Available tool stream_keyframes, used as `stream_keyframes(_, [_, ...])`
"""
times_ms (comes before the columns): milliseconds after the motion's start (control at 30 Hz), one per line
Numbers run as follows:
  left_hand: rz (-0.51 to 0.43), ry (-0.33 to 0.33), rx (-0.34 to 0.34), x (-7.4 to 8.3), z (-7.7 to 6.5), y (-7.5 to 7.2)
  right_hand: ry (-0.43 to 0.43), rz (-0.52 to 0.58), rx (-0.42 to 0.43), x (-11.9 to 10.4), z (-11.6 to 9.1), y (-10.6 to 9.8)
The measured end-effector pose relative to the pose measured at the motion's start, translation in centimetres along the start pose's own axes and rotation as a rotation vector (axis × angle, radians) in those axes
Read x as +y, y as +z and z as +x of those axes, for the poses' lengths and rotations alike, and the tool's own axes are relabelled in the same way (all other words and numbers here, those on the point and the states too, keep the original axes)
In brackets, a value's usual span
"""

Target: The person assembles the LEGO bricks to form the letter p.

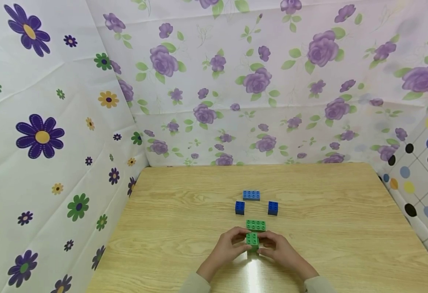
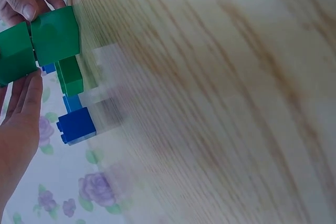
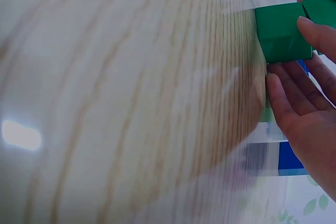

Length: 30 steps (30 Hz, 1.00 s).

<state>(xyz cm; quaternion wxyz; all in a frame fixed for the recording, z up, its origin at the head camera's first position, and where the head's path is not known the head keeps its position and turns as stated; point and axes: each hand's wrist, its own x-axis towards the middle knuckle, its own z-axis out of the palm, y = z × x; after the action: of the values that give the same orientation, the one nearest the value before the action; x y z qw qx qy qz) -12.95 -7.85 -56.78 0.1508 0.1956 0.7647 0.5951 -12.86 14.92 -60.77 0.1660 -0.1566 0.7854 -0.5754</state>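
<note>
Two square green toy bricks stand one on top of the other, the upper brick (image 1: 252, 238) showing its studs in the head view. From the left side my left hand (image 1: 230, 246) pinches the upper brick between thumb and fingers. On the other side my right hand (image 1: 280, 251) holds the lower brick (image 3: 283, 32), its thumb near the seam. A thin gap shows between the two bricks in the left wrist view. Just beyond them a longer green brick (image 1: 255, 225) lies on the table, studs up.
Two dark blue bricks, a left one (image 1: 240, 208) and a right one (image 1: 273, 208), sit farther back on the wooden table (image 1: 184, 215). Behind them is a longer lighter blue brick (image 1: 251, 195). Flowered cloth (image 1: 214, 97) hangs at the back; patterned cloths line both sides.
</note>
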Motion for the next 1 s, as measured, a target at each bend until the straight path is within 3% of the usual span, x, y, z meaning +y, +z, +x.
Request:
stream_keyframes(100, [0.009, -0.001, 0.001, 0.1, -0.1, 0.0, -0.009, 0.002, -0.001, 0.1, 0.0, 0.0])
stream_keyframes(300, [0.042, 0.006, -0.012, 2.0, -0.3, -0.1, -0.007, -0.004, -0.003, 0.1, 0.1, 0.0])
stream_keyframes(467, [0.090, 0.012, -0.034, 0.8, 0.3, -0.3, -0.005, -0.016, 0.005, 0.0, 0.1, 0.0])
stream_keyframes(700, [0.147, 0.057, -0.051, 0.4, 0.6, -0.3, -0.003, -0.014, 0.016, -0.4, 0.0, 0.1])
stream_keyframes(1000, [0.151, 0.039, -0.041, 0.5, 0.7, -0.2, 0.008, -0.016, 0.025, -0.6, 0.0, 0.2])
